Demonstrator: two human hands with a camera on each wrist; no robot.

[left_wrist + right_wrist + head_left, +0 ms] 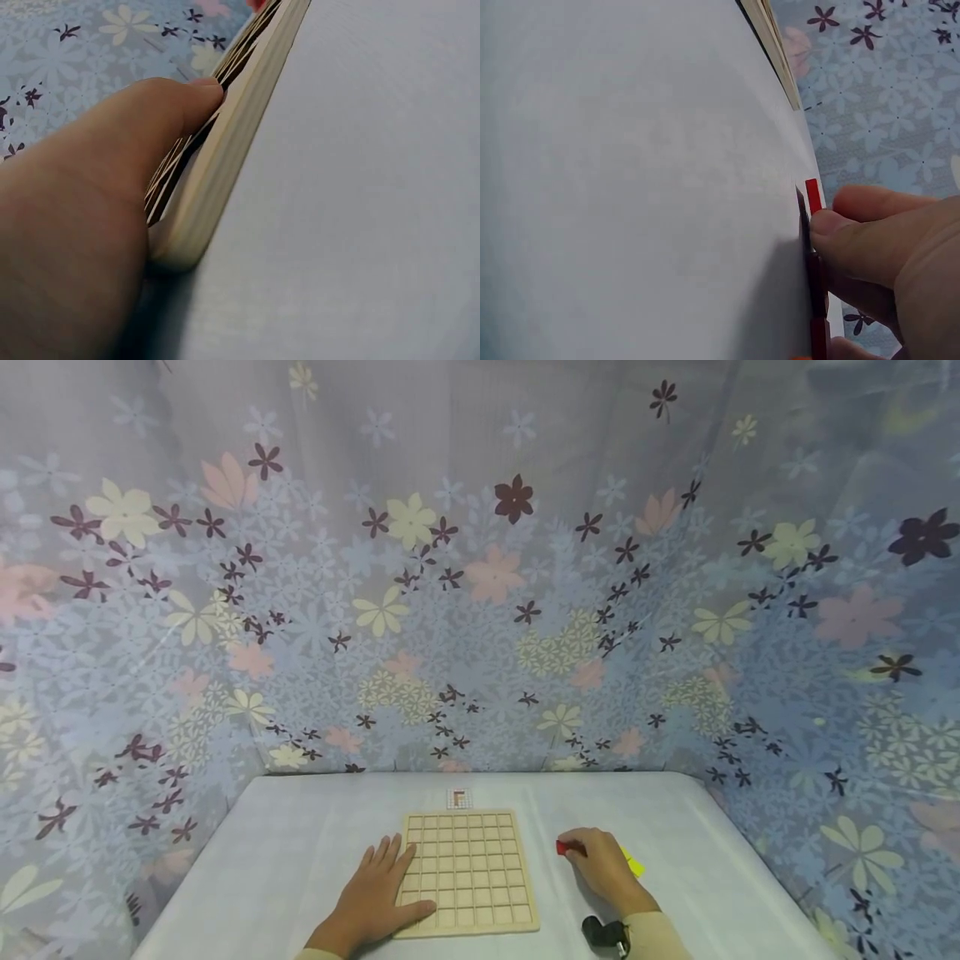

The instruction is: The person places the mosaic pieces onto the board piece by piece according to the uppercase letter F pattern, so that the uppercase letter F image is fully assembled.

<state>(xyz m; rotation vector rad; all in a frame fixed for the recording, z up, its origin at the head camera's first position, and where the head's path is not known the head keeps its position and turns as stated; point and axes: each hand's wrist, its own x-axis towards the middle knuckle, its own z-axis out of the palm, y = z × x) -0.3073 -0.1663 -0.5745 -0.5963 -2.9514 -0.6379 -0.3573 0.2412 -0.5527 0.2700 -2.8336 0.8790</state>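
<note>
A square wooden grid board (471, 876) lies on the white table, its cells framed by a raised rim. Along its left side rests my left hand (372, 885), fingers spread and fairly straight. The thumb (187, 101) reaches over the board's rim in the left wrist view. To the right of the board, my right hand (600, 862) pinches a flat red piece (561, 847) between thumb and fingertips, low over the tabletop. In the right wrist view part of that red piece (814, 194) shows past the fingertips; the hand covers some of it.
Just beyond the board lies a small card (459, 798) printed with a grid and a coloured L-like figure. A yellow piece (632, 862) shows partly behind my right hand. A black device (604, 934) sits at the right wrist. Flowered cloth (480, 610) hangs behind the table.
</note>
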